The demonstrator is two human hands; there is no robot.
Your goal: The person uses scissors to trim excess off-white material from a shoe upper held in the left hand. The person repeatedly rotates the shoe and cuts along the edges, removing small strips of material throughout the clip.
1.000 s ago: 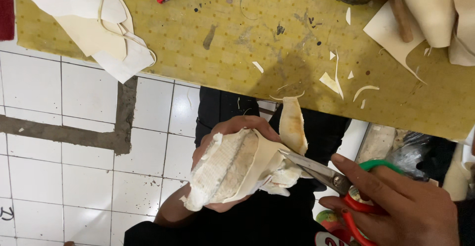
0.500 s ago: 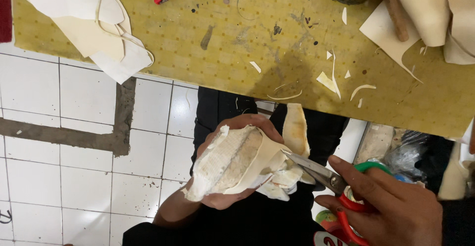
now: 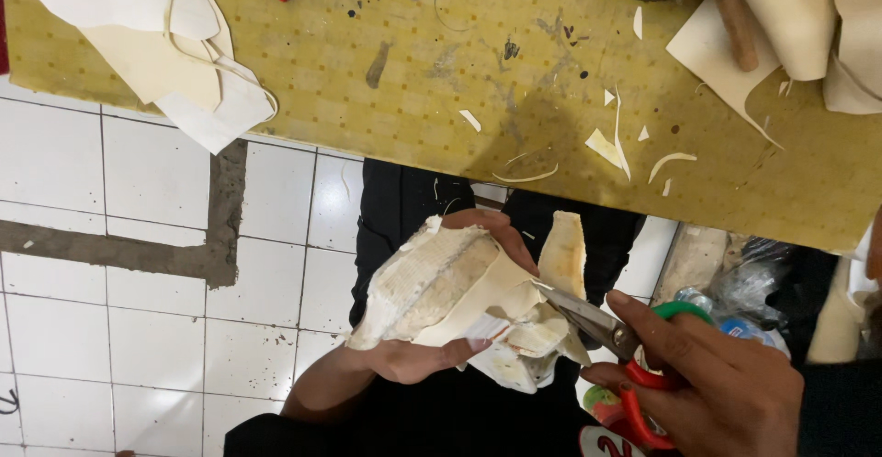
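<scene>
My left hand [image 3: 432, 351] grips a cream shoe upper with a rough fabric-lined sole side [image 3: 441, 287], held in my lap below the table edge. My right hand [image 3: 717, 383] holds scissors with red and green handles [image 3: 634, 347]. Their metal blades [image 3: 574, 308] bite into the cream material at the piece's right edge. A loose cream flap [image 3: 562, 253] stands up just behind the blades.
A yellow-green worktable [image 3: 441, 62] spans the top, strewn with cream offcuts [image 3: 611, 149]. Cream sheets [image 3: 156, 44] hang over its left edge, more cream pieces [image 3: 808, 25] and a wooden handle [image 3: 732, 11] lie at right. White tiled floor [image 3: 138, 236] is at left; bags [image 3: 753, 282] at right.
The shoe piece and both hands stay in nearly the same place; the scissors have crept slightly further into the cream material. The view has shifted a little.
</scene>
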